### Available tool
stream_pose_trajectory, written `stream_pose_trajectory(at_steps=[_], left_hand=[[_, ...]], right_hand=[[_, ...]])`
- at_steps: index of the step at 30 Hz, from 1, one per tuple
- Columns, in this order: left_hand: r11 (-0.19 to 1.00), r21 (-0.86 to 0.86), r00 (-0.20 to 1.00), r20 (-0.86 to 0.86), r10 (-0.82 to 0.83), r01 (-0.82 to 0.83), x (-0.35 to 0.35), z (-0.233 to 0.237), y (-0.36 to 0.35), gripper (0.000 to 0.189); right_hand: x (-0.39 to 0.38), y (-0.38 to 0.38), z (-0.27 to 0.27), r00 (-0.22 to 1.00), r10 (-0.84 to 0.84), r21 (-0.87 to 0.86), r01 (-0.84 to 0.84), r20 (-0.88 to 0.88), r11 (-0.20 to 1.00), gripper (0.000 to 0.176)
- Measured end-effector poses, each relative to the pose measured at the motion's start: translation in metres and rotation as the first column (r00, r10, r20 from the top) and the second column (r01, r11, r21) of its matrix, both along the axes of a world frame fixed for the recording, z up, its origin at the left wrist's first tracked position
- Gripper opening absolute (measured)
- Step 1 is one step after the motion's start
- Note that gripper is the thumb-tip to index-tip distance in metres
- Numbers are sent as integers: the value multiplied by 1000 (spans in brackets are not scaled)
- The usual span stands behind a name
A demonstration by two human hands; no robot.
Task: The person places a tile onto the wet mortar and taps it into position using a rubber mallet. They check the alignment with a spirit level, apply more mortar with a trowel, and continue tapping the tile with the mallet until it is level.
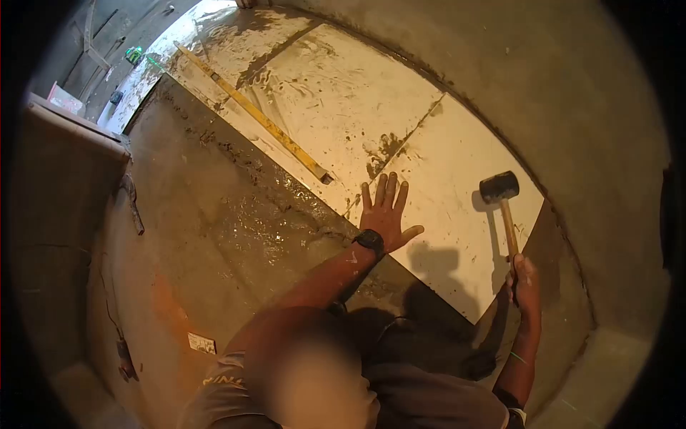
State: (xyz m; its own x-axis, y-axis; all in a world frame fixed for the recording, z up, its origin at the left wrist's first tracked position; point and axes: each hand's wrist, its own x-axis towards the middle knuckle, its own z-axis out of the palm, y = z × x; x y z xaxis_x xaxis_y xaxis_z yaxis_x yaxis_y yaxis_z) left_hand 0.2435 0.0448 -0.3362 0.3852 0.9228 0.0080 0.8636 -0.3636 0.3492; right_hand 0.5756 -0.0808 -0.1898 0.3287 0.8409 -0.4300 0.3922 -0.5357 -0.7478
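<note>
The left hand (386,212) lies palm down on the nearest white floor tile (443,161), close to the tile's left edge. All fingers are extended and spread, and the thumb points toward the right edge. A black wristwatch (369,240) sits on that wrist, at the tile's near-left border.

The right hand (526,283) is at the tile's near-right corner, with the fingers closed around the lower end of the wooden handle of a rubber mallet (500,191). The black mallet head is over the tile near its right edge. Its shadow falls just beside it on the tile, but contact with the tile cannot be determined.

Wet grey mortar bed (236,214) borders the tile's left edge. A yellow spirit level (261,118) lies along the left edge of the smeared neighbouring tile (343,93), well apart from both hands.
</note>
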Motion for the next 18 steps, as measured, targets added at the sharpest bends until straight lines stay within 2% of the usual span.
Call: stream_pose_trajectory(at_steps=[1,4,5,7,8,10,11,14,16,18], left_hand=[[1000,4,1000,14,-5,5,1,-1,-3,108],[1000,23,1000,8,-9,9,1,-6,-3,110],[1000,18,1000,6,0,0,1,-6,-3,110],[1000,27,1000,27,-8,7,-2,-3,-5,111],[1000,-6,1000,13,-15,15,-3,0,-6,111],[998,-60,999,-40,-32,29,-4,11,-5,111],[995,-97,996,-79,-36,29,-4,17,-5,110],[994,-82,991,-108,-81,73,6,23,7,107],[976,-58,978,6,-211,211,18,23,22,97],[960,-7,960,-21,-280,280,40,24,47,91]], right_hand=[[-6,0,0,1000,-13,-2,13,-1,1000,48],[-24,15,-3,962,-177,91,199,-209,976,53],[-21,15,-10,959,-199,100,223,-204,970,53],[-13,13,-21,982,-71,-201,35,-177,979,54],[-11,6,-26,979,-99,-187,65,-176,980,54],[-7,-10,-33,956,-61,-153,17,-288,988,55],[-8,-16,-36,954,-95,-142,56,-285,988,55],[-22,-19,-35,965,-14,-145,-25,-260,989,58],[-30,-8,-30,981,-37,-132,12,-191,991,57],[-34,5,-25,992,-51,-121,37,-118,992,56]])
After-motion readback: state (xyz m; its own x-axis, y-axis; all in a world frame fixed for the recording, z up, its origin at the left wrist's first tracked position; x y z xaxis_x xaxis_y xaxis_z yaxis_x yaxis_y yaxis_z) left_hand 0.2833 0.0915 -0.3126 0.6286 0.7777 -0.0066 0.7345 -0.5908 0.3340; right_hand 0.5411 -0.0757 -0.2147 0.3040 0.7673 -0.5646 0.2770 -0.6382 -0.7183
